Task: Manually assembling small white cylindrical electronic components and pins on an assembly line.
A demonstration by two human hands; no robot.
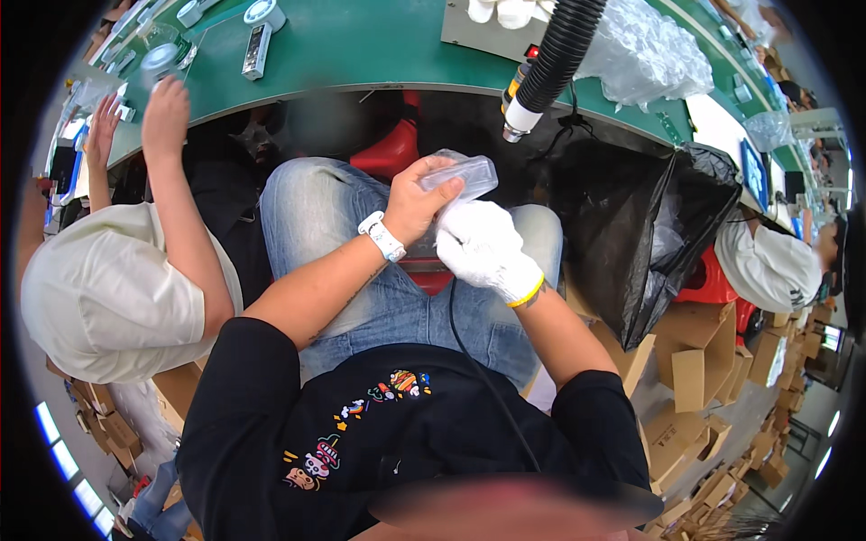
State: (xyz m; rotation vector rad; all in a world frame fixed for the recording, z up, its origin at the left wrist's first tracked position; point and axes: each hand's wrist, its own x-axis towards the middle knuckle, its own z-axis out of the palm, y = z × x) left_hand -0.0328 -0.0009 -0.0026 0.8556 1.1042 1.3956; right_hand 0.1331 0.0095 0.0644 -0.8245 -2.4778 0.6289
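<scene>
My left hand (pixel 417 200), bare with a white wristband, grips a small clear plastic piece (pixel 464 175) over my lap. My right hand (pixel 483 245), in a white knit glove, is pressed against the underside of the same piece, fingers curled; what it holds beneath is hidden. Both hands sit above my jeans, below the edge of the green workbench (pixel 361 45).
A black ribbed hose with a nozzle (pixel 548 68) hangs just right of my hands. A black rubbish bag (pixel 645 234) stands at my right. Co-workers sit on both sides; the left one's arm (pixel 176 180) reaches to the bench. Cardboard boxes (pixel 695 361) lie lower right.
</scene>
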